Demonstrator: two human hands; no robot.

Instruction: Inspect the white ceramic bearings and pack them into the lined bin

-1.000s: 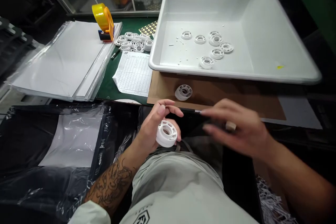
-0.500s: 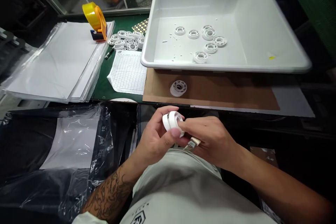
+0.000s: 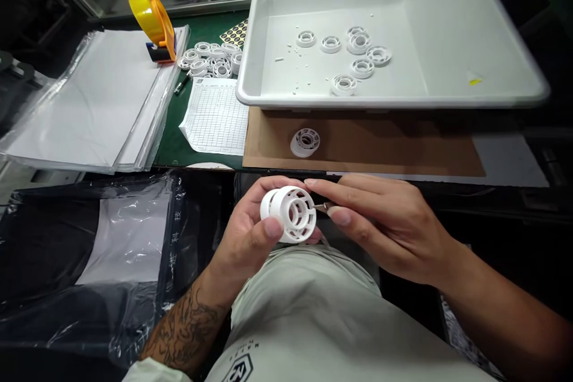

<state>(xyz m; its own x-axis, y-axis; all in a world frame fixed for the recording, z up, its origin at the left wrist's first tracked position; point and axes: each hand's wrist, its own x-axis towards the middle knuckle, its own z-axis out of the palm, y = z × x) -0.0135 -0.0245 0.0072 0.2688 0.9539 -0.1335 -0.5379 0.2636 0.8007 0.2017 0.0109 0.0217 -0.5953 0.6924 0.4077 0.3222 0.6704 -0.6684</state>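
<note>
My left hand (image 3: 242, 236) is closed around white plastic bearing-like rings (image 3: 286, 233), which appear stacked, with the slotted face of the front one turned to the right. Pinched in my right hand (image 3: 394, 227) is a small craft knife (image 3: 323, 207), mostly hidden by the fingers. Its metal tip touches or nearly touches the right rim of the front ring. Beyond my hands, another white ring piece (image 3: 306, 142) lies on the brown cardboard (image 3: 380, 149).
A large white tray (image 3: 304, 101) holds several loose rings and small white scraps. Left of it are a pile of rings (image 3: 219, 67), a printed sheet (image 3: 217, 122), an orange tape dispenser (image 3: 166, 33) and stacked plastic-wrapped sheets (image 3: 98, 101). Dark plastic wrapping (image 3: 129, 322) covers the lower left.
The rings have turned so the slotted face shows. My right hand has drawn its finger off the ring and brought the knife's tip to the rim.
</note>
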